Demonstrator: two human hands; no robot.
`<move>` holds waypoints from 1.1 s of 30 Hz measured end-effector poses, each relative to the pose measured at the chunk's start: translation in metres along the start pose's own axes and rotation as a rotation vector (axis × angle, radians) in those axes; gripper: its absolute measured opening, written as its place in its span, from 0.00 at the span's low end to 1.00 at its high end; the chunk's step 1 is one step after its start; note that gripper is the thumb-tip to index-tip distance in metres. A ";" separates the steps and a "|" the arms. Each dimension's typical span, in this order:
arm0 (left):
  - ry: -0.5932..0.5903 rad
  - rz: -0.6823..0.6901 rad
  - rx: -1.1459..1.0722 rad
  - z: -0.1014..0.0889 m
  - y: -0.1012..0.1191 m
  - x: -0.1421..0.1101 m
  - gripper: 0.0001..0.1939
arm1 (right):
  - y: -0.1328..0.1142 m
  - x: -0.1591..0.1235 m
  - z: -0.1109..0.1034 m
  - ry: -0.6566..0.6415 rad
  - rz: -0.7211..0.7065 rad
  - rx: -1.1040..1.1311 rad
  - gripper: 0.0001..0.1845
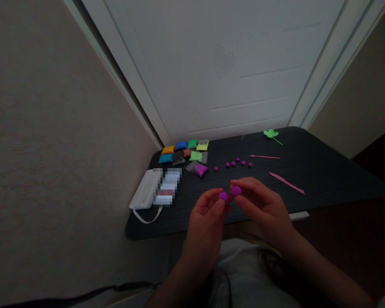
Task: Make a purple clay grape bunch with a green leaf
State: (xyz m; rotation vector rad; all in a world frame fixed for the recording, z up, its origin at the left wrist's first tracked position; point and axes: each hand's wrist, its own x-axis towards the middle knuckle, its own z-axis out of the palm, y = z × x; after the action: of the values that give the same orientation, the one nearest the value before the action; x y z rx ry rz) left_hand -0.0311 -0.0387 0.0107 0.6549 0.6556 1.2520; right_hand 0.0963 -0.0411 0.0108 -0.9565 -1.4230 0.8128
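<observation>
Above the front edge of the dark table [192, 214], my left hand [207, 222] pinches a purple clay ball [223, 197] between thumb and fingers. Close beside it, my right hand [263, 207] holds another purple clay ball [236, 191] the same way. The two pieces are almost side by side. Beyond my hands, several small purple balls [233, 164] lie loosely spread on the table, one of them [216, 169] apart to the left. An opened bag of purple clay [200, 170] rests left of that one.
Colored clay packets [181, 146] stand grouped at the back left. A white power bank [146, 189] with a cable and a pixelated phone [168, 187] lie at the left. Rightward are a pink stick tool [265, 157], a pink clay knife [287, 183] and a green clover shape [271, 134].
</observation>
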 end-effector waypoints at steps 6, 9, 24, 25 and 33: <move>-0.027 0.017 -0.009 -0.003 0.003 0.000 0.09 | 0.003 -0.002 0.001 0.047 0.074 0.192 0.15; -0.031 0.020 -0.010 -0.003 0.004 0.000 0.09 | 0.004 -0.002 0.002 0.040 0.068 0.219 0.12; -0.027 0.055 0.284 -0.003 0.005 -0.006 0.10 | -0.001 -0.008 0.000 0.044 -0.048 -0.003 0.13; -0.028 0.073 0.307 -0.003 0.005 -0.007 0.10 | -0.002 -0.008 0.000 0.047 -0.050 -0.002 0.14; -0.001 0.146 0.394 -0.003 0.004 -0.012 0.10 | -0.003 -0.008 -0.001 -0.007 0.004 0.195 0.12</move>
State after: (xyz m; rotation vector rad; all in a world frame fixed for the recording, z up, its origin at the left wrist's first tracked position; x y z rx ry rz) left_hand -0.0381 -0.0498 0.0132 1.0434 0.8763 1.2663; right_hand 0.0965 -0.0496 0.0104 -0.8079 -1.3210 0.9402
